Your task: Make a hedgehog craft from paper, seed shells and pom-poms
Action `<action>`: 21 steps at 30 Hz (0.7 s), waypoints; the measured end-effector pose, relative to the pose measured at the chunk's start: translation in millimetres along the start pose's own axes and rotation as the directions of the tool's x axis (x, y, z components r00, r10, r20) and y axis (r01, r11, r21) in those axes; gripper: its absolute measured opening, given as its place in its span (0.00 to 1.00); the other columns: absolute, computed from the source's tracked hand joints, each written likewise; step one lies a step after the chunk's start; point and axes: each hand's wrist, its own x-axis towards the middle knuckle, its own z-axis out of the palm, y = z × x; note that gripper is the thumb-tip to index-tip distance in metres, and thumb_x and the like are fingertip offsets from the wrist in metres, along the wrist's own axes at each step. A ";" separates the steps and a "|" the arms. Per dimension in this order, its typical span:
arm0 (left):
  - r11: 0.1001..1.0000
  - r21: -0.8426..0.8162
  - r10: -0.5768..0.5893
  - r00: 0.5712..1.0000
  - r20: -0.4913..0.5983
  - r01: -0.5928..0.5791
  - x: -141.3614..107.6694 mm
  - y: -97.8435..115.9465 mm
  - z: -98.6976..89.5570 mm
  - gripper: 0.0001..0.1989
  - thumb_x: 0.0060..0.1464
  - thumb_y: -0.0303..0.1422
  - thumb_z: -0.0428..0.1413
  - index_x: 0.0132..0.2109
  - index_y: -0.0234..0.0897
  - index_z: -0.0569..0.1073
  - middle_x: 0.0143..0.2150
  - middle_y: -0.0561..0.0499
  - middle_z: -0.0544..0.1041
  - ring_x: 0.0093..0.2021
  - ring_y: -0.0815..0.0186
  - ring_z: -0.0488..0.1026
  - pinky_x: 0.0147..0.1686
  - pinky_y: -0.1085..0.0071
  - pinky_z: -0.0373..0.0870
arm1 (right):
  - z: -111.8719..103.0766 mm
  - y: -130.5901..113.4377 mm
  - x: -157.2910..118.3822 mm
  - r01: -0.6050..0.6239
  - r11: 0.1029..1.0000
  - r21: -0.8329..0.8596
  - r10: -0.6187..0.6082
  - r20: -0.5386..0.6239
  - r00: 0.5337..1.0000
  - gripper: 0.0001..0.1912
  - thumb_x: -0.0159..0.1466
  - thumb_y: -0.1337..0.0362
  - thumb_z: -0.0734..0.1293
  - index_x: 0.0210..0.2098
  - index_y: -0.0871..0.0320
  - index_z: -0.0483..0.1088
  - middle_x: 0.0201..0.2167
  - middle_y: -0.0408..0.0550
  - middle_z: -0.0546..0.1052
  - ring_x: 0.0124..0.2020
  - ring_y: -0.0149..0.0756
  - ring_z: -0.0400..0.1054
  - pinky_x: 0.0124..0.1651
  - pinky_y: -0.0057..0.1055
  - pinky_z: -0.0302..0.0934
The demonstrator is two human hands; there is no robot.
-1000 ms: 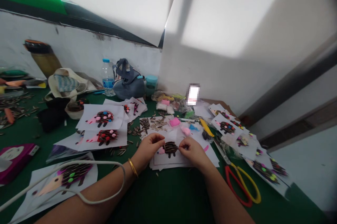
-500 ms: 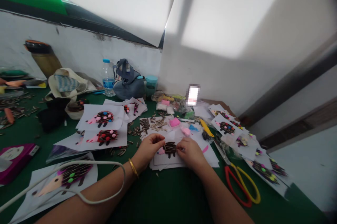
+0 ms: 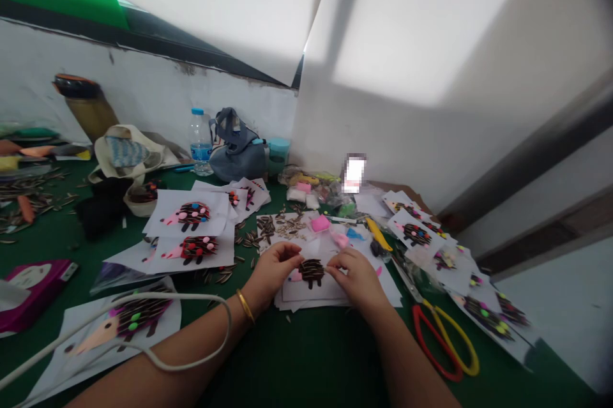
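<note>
A hedgehog picture [image 3: 312, 272] with a dark, spiny body, a pink snout and dark feet lies on a stack of white paper [image 3: 311, 298] in front of me. My left hand [image 3: 278, 265] is at its upper left, thumb and fingertips pinched together; whatever is between them is too small to make out. On the right side, my right hand [image 3: 355, 274] is also pinched, its fingertips just off the hedgehog's back. Pink clay [image 3: 320, 223] and striped sunflower seeds [image 3: 267, 229] lie just beyond the hands.
Large scissors [image 3: 443, 338] with red and yellow handles lie right, near a yellow cutter [image 3: 378, 234]. Finished hedgehog pictures [image 3: 191, 219] are stacked left, others [image 3: 414, 234] right. A white cable [image 3: 225, 325] loops over my left forearm. A bottle [image 3: 201, 146] stands behind.
My right hand has drawn back a little to the right from the hedgehog's body, uncovering its right edge. The left hand stays at the upper left. The view has shifted slightly.
</note>
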 end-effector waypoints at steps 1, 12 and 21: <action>1.000 -0.006 0.002 1.000 -0.003 -0.002 -0.1 -0.2 0.2 0.15 0.40 0.35 0.65 0.36 0.34 0.73 0.30 0.53 0.75 0.31 0.68 0.72 0.32 0.72 0.67 | 0.2 -2.7 -0.8 0.016 0.998 0.064 -0.015 -0.014 1.000 0.05 0.60 0.64 0.68 0.30 0.54 0.75 0.31 0.46 0.75 0.37 0.37 0.68 0.42 0.31 0.59; 0.998 0.048 0.032 0.984 0.176 -0.041 -6.4 2.1 6.8 0.13 0.42 0.36 0.63 0.34 0.35 0.72 0.29 0.53 0.76 0.30 0.66 0.73 0.31 0.70 0.69 | 8.2 -23.2 -3.9 -0.007 0.945 0.327 0.018 -0.031 0.999 0.06 0.61 0.64 0.63 0.32 0.55 0.73 0.31 0.44 0.76 0.34 0.34 0.68 0.39 0.28 0.60; 0.566 0.736 0.304 0.924 0.232 -0.371 -2.5 9.6 -14.8 0.11 0.48 0.33 0.60 0.41 0.39 0.74 0.41 0.49 0.76 0.44 0.61 0.71 0.45 0.65 0.66 | 1.8 21.8 -0.3 -0.121 0.984 0.131 0.122 -0.001 0.993 0.03 0.54 0.68 0.64 0.26 0.57 0.69 0.28 0.44 0.73 0.31 0.35 0.66 0.35 0.29 0.58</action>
